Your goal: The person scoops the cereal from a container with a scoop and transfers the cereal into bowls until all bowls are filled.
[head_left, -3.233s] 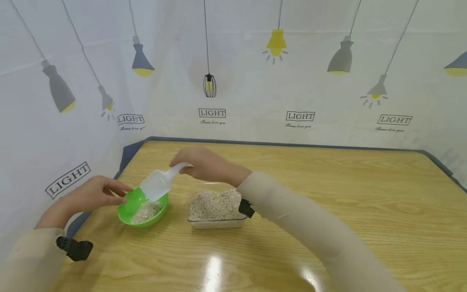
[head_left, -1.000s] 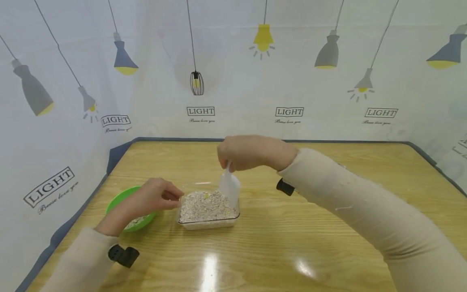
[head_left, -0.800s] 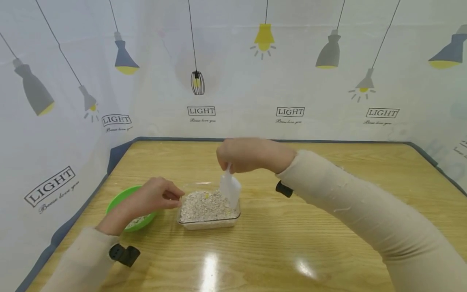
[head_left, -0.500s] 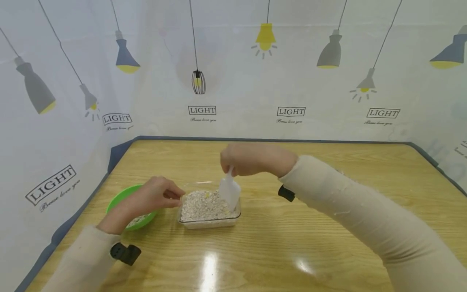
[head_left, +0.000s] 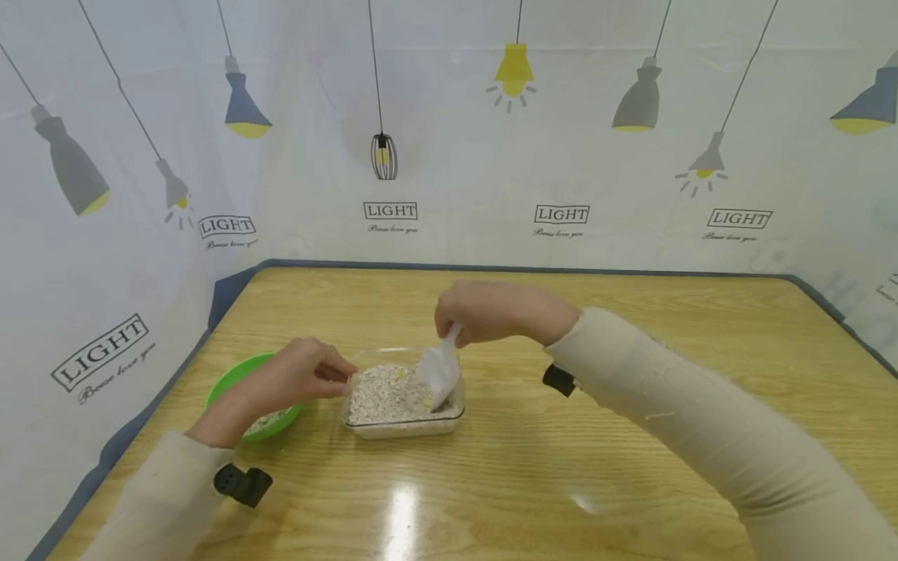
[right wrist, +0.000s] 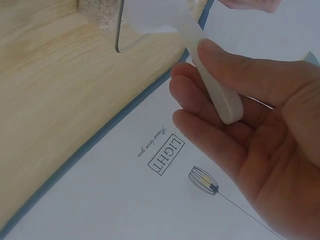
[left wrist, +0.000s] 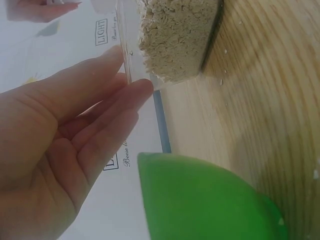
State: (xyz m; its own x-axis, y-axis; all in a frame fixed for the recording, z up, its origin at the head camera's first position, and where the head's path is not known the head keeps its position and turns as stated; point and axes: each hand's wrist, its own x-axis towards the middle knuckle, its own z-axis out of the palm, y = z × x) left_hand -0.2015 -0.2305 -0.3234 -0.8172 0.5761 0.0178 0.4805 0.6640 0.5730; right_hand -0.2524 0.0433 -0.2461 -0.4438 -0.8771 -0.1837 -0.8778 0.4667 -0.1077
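A clear rectangular container [head_left: 403, 428] full of oat flakes [head_left: 382, 396] sits on the table. At its left wall, my left hand [head_left: 298, 372] pinches the rim between thumb and fingertips, as the left wrist view shows. My right hand [head_left: 484, 310] grips a translucent white scoop [head_left: 438, 370] by its handle [right wrist: 220, 92], thumb on one side and fingers on the other. Tilted down, the scoop's front edge is in the flakes at the container's right end. A green bowl [head_left: 235, 374] with some flakes in it stands left of the container, partly hidden by my left forearm.
The wooden table [head_left: 596, 436] has a dark blue edge [head_left: 519, 269] along the back. Behind it hangs a white sheet [head_left: 463, 156] printed with lamps. A few loose flakes [left wrist: 221, 82] lie on the wood near the container.
The scoop has gone from over the green bowl to the container, and its blade has lately tipped in the flakes. My left hand has moved from the bowl to the container's rim.
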